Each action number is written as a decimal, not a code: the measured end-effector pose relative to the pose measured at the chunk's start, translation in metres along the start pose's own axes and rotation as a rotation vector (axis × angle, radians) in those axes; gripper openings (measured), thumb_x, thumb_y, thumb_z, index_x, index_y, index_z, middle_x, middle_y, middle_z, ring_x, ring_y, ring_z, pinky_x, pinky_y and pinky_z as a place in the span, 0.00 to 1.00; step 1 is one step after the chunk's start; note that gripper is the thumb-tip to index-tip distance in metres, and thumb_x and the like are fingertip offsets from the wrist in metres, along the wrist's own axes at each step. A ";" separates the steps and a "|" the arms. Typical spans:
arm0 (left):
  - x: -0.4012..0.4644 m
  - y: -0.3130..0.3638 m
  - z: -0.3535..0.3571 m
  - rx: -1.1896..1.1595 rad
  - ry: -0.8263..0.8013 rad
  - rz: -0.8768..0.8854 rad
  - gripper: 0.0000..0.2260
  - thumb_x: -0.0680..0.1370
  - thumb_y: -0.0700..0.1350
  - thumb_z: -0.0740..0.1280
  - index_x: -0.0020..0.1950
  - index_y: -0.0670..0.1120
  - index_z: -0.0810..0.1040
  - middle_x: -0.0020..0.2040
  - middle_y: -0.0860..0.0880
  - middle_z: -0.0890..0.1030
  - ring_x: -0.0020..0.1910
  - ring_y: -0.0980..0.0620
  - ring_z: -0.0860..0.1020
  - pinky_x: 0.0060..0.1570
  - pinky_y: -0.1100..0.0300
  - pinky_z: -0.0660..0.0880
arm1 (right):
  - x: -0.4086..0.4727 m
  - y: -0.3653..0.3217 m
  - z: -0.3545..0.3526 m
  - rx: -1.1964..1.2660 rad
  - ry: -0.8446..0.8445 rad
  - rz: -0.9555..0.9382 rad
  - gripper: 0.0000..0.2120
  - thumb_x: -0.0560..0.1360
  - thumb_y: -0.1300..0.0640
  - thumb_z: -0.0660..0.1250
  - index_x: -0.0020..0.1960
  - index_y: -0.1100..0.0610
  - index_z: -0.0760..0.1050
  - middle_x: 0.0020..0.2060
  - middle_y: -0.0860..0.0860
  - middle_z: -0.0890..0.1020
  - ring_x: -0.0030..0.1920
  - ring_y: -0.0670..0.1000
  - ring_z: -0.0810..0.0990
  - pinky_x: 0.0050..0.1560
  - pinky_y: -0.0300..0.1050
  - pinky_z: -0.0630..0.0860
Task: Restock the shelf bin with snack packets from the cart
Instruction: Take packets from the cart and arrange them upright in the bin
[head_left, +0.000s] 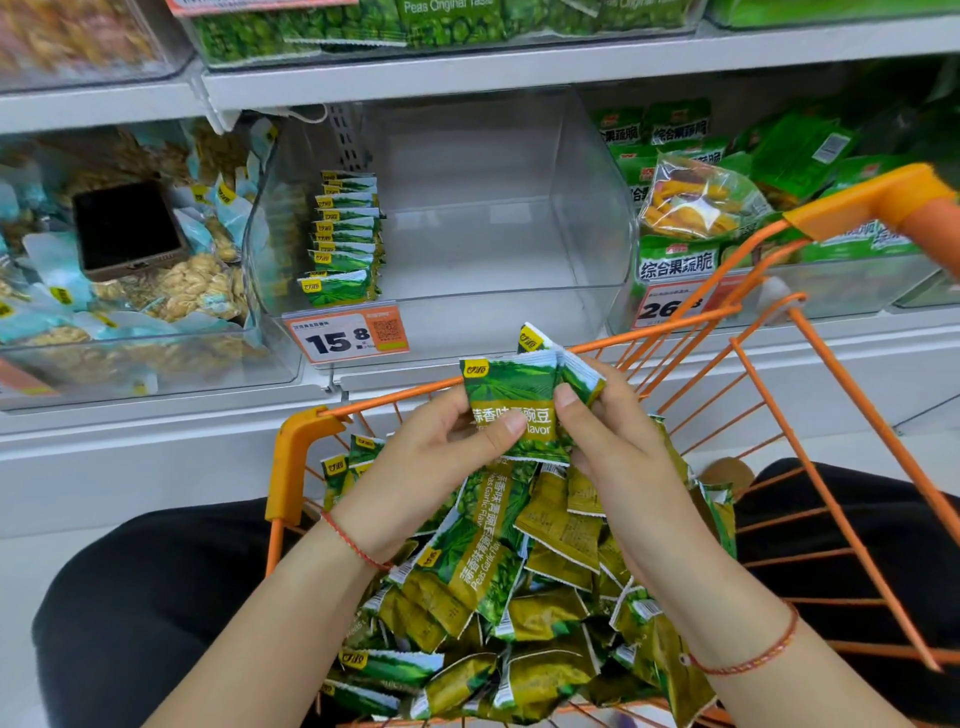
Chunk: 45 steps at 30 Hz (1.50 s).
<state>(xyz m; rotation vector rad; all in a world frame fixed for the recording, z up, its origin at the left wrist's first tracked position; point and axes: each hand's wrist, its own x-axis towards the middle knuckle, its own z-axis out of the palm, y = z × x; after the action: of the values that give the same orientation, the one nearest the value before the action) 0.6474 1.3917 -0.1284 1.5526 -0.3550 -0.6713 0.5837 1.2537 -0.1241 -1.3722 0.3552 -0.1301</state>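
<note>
Both hands meet above the orange cart (306, 431). Left hand (431, 457) and right hand (608, 441) each pinch a small stack of green snack packets (511, 400). More packets (519, 597) heaped in cart below the wrists. Clear shelf bin (587, 249) ahead of hands, one packet row (345, 234) at its left.

left hand (436, 457) + right hand (618, 441): both pinch green pea packets (511, 400) above orange cart (769, 415) | cart: heaped with loose packets (519, 597) | clear shelf bin (467, 218) behind cart: one upright packet row (345, 239) along its left wall | price tag (347, 335) on bin front
</note>
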 end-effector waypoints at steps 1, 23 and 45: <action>0.000 0.001 0.000 -0.037 -0.008 -0.004 0.16 0.72 0.46 0.69 0.59 0.46 0.77 0.53 0.53 0.83 0.52 0.59 0.80 0.48 0.68 0.75 | 0.000 0.000 0.000 -0.008 -0.006 -0.007 0.09 0.80 0.58 0.60 0.57 0.50 0.74 0.44 0.46 0.82 0.45 0.39 0.81 0.41 0.30 0.74; 0.000 0.013 -0.006 0.052 0.086 0.251 0.21 0.71 0.42 0.73 0.59 0.58 0.75 0.56 0.52 0.82 0.53 0.54 0.82 0.53 0.60 0.78 | 0.001 -0.011 -0.006 -0.153 -0.053 -0.090 0.28 0.58 0.49 0.76 0.57 0.49 0.74 0.50 0.44 0.84 0.51 0.46 0.83 0.53 0.43 0.78; 0.032 0.043 -0.139 0.027 0.266 0.213 0.09 0.78 0.47 0.66 0.56 0.46 0.79 0.47 0.54 0.83 0.48 0.56 0.80 0.50 0.61 0.76 | 0.111 -0.052 0.096 -0.466 -0.238 -0.189 0.21 0.66 0.60 0.77 0.56 0.50 0.76 0.48 0.48 0.83 0.47 0.45 0.82 0.49 0.37 0.79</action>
<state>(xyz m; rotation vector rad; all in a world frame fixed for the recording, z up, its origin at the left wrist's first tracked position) 0.7640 1.4781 -0.0951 1.5801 -0.3237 -0.2917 0.7244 1.3004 -0.0780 -1.8611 0.0532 -0.0390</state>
